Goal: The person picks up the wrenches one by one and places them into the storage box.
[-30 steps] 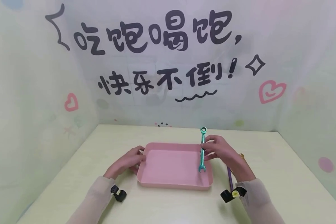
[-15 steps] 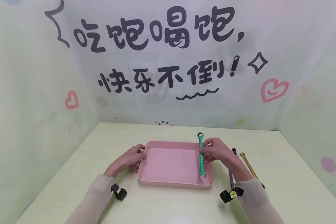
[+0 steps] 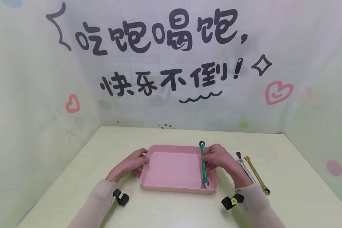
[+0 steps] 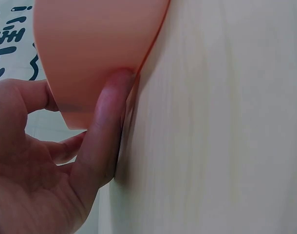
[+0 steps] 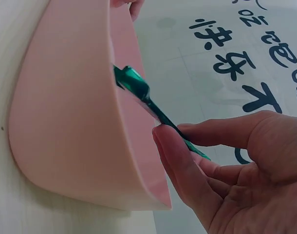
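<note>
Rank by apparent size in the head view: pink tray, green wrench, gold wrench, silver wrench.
1. pink tray, clearly largest.
2. green wrench, held by the right hand, and gold wrench: similar length, too close to rank.
3. silver wrench: looks shortest, but its near end is hidden behind the right forearm, so unsure.

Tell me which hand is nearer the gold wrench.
Right. The right hand holds the green wrench just left of the gold wrench; the left hand rests across the tray.
</note>
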Demonstrator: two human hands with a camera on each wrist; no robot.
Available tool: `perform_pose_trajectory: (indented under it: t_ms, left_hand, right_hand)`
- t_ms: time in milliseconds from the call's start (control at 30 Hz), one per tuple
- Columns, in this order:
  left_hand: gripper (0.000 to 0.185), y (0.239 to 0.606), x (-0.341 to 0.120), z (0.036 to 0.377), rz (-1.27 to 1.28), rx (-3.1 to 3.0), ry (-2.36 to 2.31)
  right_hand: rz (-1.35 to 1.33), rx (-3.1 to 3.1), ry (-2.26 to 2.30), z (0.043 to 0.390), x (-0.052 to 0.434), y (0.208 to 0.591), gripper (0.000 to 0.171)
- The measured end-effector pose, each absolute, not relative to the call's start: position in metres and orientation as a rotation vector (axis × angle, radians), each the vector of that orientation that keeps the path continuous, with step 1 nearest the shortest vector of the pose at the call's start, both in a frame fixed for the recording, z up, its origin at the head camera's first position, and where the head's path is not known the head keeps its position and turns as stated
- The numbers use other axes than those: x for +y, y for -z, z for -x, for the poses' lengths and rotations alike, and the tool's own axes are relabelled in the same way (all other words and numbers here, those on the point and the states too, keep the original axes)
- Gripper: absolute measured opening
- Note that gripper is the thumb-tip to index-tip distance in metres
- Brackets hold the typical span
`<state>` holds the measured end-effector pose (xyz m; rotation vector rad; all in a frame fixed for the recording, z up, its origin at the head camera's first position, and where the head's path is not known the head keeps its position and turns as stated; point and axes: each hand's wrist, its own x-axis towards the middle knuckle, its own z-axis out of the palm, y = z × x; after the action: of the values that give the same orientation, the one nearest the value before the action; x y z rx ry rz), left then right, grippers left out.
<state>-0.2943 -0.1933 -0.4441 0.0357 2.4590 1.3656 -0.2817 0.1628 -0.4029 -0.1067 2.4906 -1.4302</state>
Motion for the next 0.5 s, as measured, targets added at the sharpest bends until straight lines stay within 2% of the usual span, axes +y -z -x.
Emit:
perform_pose_trajectory:
  t_ms: [500]
  left_hand:
    - [0.055, 0.443, -0.193, 0.293, -0.04, 2.46, -1.37]
  right_hand:
    - [0.104, 2.646, 1.265, 0.277, 0.149, 0.412, 0.011]
